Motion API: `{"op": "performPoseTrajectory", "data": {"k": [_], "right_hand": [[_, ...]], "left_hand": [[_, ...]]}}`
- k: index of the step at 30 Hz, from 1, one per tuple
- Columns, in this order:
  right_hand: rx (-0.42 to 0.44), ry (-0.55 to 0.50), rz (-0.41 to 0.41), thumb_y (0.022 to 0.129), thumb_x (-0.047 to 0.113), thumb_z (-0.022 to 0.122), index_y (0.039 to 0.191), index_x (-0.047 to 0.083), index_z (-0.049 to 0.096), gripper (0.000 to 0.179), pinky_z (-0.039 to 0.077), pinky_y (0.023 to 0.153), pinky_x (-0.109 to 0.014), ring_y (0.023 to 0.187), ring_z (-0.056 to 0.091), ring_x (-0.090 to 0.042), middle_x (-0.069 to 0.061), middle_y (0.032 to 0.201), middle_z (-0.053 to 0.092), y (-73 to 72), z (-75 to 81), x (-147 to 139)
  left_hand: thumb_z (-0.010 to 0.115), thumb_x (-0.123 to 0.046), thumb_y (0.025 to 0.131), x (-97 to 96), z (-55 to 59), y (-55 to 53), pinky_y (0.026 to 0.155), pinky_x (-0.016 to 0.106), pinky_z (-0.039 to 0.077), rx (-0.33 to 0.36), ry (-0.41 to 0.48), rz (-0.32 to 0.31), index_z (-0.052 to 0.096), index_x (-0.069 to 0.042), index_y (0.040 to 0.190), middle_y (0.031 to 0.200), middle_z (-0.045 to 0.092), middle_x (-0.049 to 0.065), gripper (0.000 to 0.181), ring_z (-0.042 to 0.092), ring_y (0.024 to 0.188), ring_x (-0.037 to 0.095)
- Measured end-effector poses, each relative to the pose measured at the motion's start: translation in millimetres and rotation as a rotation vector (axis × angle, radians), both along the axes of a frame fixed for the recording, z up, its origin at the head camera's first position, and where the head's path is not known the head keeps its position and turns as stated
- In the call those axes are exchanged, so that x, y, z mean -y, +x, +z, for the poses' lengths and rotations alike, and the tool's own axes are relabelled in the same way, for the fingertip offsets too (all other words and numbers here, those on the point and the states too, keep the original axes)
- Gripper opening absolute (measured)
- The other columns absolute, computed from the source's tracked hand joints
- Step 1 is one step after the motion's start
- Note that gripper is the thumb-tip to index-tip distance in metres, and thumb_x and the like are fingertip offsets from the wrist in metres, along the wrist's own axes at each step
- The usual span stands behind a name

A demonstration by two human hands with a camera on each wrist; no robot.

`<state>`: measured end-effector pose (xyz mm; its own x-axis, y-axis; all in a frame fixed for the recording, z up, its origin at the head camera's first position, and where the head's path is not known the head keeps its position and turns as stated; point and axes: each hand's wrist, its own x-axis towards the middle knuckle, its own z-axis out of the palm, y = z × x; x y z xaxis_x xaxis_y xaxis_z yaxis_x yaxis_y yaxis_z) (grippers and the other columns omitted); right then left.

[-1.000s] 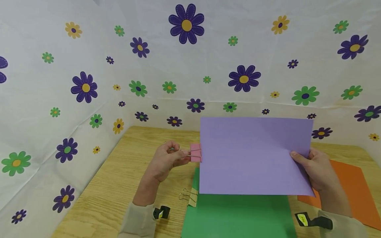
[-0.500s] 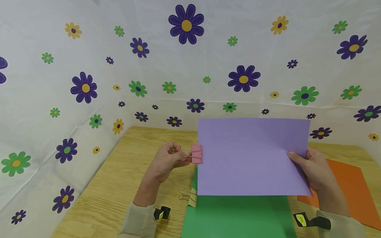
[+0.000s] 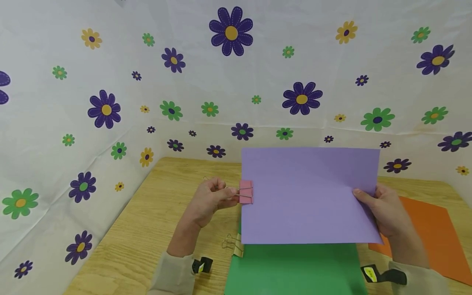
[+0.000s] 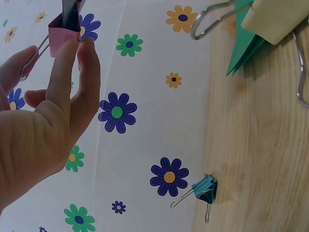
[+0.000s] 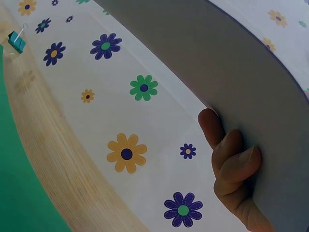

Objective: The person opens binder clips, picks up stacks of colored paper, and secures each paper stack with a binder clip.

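In the head view my left hand pinches the wire handles of a pink binder clip. The clip sits over the left edge of a purple sheet of paper, which stands raised and tilted. My right hand grips the sheet's right edge, thumb in front; its curled fingers show behind the sheet in the right wrist view. Below lies a green sheet with a cream binder clip on its left edge. The left wrist view shows the pink clip with the sheet's edge in its mouth.
A teal binder clip lies on the wooden table, mostly hidden by my left hand in the head view. An orange sheet lies at the right. A flowered white cloth stands behind and at the left.
The purple sheet and my right hand have moved left. The pink clip has shifted slightly right, so it now overlaps the sheet's left edge more.
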<state>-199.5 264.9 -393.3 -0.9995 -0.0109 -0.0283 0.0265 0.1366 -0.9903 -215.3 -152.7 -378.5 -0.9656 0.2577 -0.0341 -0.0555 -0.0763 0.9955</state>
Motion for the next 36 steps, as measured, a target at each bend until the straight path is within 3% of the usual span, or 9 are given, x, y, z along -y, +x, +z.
{"op": "performPoseTrajectory", "data": {"k": [11, 17, 24, 29, 36], "right_hand": [[0.023, 0.057, -0.006, 0.100, 0.019, 0.060, 0.140, -0.015, 0.037, 0.057, 0.059, 0.068, -0.032, 0.077, 0.069, -0.010, 0.020, 0.091, 0.065, 1.8, -0.7, 2], [0.016, 0.093, 0.000, 0.101, 0.018, 0.058, 0.141, -0.017, 0.034, 0.059, 0.059, 0.068, -0.031, 0.078, 0.069, -0.010, 0.020, 0.091, 0.064, 2.5, 1.0, 1], [0.021, 0.138, 0.043, 0.102, 0.021, 0.058, 0.142, -0.018, 0.034, 0.061, 0.060, 0.069, -0.032, 0.078, 0.071, -0.010, 0.015, 0.091, 0.070, 2.1, 3.0, -2], [0.016, 0.140, 0.071, 0.101, 0.019, 0.059, 0.142, -0.019, 0.035, 0.060, 0.059, 0.071, -0.030, 0.081, 0.070, -0.009, 0.014, 0.092, 0.072, 1.8, 3.9, -5], [-0.022, 0.250, 0.128, 0.105, 0.019, 0.049, 0.141, -0.019, 0.035, 0.054, 0.057, 0.075, -0.029, 0.086, 0.068, -0.009, -0.018, 0.113, 0.067, 3.2, 5.7, -5]], "left_hand": [[0.060, -0.002, 0.094, -2.2, -2.6, -0.3, 0.083, 0.034, 0.058, 0.021, -0.015, -0.017, 0.042, -0.008, 0.075, 0.099, 0.061, 0.013, 0.027, 0.070, 0.090, 0.020], [0.059, -0.005, 0.095, -3.4, -3.5, -3.0, 0.087, 0.034, 0.057, 0.050, -0.005, -0.006, 0.046, -0.006, 0.082, 0.106, 0.058, 0.014, 0.019, 0.068, 0.095, 0.022], [0.061, -0.005, 0.094, -1.4, -3.2, -6.8, 0.093, 0.040, 0.055, 0.051, -0.021, 0.018, 0.042, -0.007, 0.089, 0.099, 0.058, 0.010, 0.020, 0.068, 0.095, 0.022], [0.061, -0.005, 0.095, 2.3, -3.1, -7.7, 0.094, 0.040, 0.054, 0.037, -0.035, 0.002, 0.040, -0.009, 0.087, 0.100, 0.061, 0.009, 0.022, 0.069, 0.099, 0.022], [0.062, -0.007, 0.095, 7.7, -3.5, -7.9, 0.095, 0.039, 0.053, 0.011, -0.064, -0.019, 0.041, -0.009, 0.089, 0.099, 0.063, 0.009, 0.022, 0.069, 0.102, 0.024]]}}
